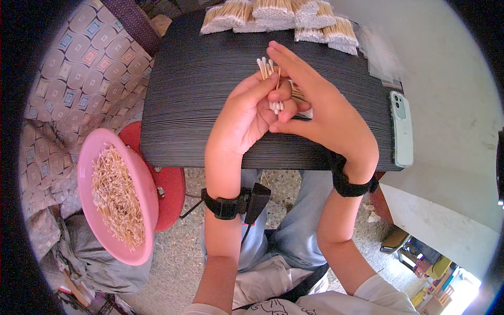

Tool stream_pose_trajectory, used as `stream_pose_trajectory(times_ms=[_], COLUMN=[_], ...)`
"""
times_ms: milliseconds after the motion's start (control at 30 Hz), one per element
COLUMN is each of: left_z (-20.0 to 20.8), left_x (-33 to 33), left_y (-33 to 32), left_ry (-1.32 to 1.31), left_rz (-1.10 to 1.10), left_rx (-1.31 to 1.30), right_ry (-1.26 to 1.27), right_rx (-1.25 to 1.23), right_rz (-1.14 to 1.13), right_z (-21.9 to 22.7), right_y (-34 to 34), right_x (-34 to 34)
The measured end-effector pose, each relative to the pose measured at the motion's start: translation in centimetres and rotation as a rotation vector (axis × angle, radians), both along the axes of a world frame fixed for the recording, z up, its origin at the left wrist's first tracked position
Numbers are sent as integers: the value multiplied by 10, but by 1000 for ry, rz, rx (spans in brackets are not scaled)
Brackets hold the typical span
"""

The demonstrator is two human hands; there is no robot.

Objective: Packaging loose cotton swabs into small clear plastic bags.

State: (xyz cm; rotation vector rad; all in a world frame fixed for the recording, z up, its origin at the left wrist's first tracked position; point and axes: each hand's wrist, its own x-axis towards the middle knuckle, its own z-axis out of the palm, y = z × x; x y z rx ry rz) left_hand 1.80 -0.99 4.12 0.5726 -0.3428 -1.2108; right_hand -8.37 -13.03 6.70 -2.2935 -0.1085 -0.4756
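**Swab bundle squared between both hands**

Left hand (242, 113) closed around cotton swabs (270, 84), held upright over the dark table (184, 105), so the tips line up. Right hand (320, 110) pinches the bundle from the right, steadying it. Packed bundles (278, 16) far; pink bowl (86, 157) of sticks left.

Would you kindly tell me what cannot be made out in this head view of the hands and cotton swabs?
- Cotton swabs: their middles are hidden by the left hand and right hand; the count is unreadable.
- Bundled swabs: cut off by the top edge.
- Pink bowl: its thin sticks are too small to identify.
- Phone: screen hidden, face down.
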Motion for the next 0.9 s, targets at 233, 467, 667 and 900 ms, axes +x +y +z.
stream_pose_trajectory(times_ms=[233, 467, 667, 900], left_z=[-12, -7, -2, -13], left_x=[5, -3, -7, 2], left_y=[-2, -7, -6, -7], left_ry=[-21, -15, -51, -28], left_rz=[-69, -25, 26, -47], left_rx=[-100, -55, 24, -90], right_ry=[231, 37, 18, -1], right_rx=[288, 121, 207, 162], right_rz=[-33, -35, -23, -37], right_z=[9, 3, 3, 4], right_y=[3, -2, 0, 1], right_x=[-3, -2, -2, -1])
